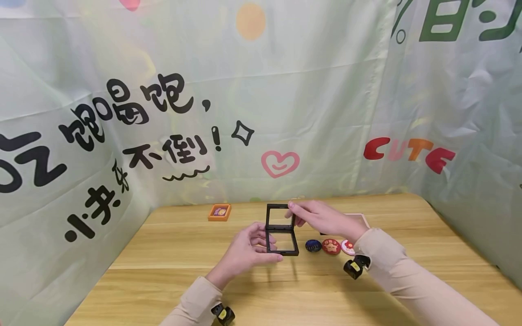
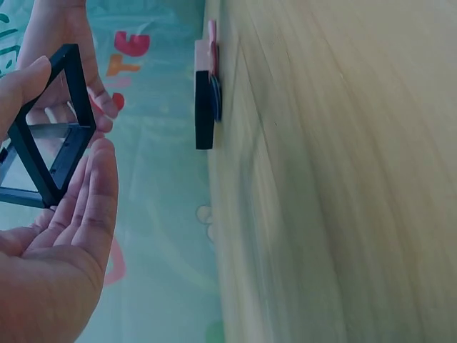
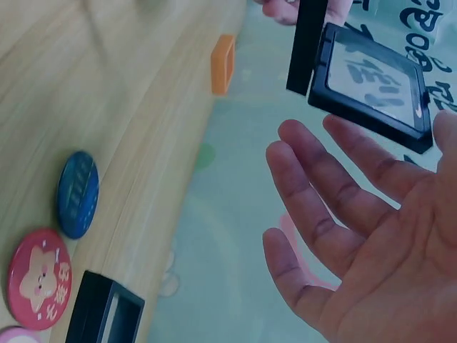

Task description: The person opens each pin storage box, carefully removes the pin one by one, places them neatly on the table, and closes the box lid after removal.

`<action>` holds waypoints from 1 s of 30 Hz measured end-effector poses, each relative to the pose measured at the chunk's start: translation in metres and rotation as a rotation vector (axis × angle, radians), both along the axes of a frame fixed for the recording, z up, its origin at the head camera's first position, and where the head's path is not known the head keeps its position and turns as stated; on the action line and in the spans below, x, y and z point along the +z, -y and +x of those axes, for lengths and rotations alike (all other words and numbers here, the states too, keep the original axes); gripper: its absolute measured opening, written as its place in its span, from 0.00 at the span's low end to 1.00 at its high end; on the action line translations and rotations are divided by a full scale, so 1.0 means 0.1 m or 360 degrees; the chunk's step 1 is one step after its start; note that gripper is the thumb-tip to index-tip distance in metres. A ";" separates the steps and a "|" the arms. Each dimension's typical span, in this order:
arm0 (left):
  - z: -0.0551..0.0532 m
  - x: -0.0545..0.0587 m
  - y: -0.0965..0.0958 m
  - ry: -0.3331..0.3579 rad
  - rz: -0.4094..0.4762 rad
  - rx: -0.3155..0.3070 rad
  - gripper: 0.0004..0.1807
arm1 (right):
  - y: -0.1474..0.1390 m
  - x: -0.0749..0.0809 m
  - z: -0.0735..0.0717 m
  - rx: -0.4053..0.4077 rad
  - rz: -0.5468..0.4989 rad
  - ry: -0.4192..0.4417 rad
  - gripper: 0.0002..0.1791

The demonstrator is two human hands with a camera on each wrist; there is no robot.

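A black hinged display frame point(image 1: 282, 229) with clear film windows is unfolded and held up over the table in the head view. My left hand point(image 1: 240, 253) holds its lower half, thumb along the front edge and fingers at the left side. On the upper half, my right hand point(image 1: 322, 217) grips the right side near the top corner. The right wrist view shows the right hand point(image 3: 385, 221) with its thumb at a corner of the frame point(image 3: 375, 82) and its fingers spread loosely. From the left wrist, the left hand point(image 2: 64, 264) has the frame point(image 2: 57, 153) between thumb and fingers.
Right of the frame lie a blue round badge point(image 1: 313, 245), a red star badge point(image 1: 331, 246) and a pink flower badge point(image 1: 348, 247). Behind them, partly hidden by the right arm, is a pinkish flat item point(image 1: 360, 218). An orange frame point(image 1: 219, 212) sits at the back left.
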State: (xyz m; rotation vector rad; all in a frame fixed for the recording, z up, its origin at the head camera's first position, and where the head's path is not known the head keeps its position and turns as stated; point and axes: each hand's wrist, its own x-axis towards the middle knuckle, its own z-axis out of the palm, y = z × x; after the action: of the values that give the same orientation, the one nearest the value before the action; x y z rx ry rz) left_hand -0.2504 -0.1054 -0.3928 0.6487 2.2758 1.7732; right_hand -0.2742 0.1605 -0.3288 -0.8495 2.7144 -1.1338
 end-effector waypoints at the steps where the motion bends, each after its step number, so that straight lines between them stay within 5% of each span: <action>1: 0.01 0.00 0.00 -0.0004 0.0002 -0.0017 0.41 | 0.01 0.00 0.01 0.0013 -0.0011 0.0022 0.30; 15: 0.03 0.03 0.02 -0.0027 -0.0025 -0.0044 0.36 | 0.05 0.05 0.10 0.0052 -0.0032 0.0233 0.33; 30: 0.01 0.03 0.03 -0.0024 -0.0006 -0.0062 0.33 | 0.02 -0.01 0.10 0.0154 -0.0050 0.0138 0.26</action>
State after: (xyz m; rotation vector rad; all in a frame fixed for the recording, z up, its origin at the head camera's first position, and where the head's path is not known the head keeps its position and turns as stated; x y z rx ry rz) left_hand -0.2498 -0.1083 -0.3896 0.7033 2.2595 1.7522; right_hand -0.2646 0.1582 -0.3293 -0.9029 2.5631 -1.1680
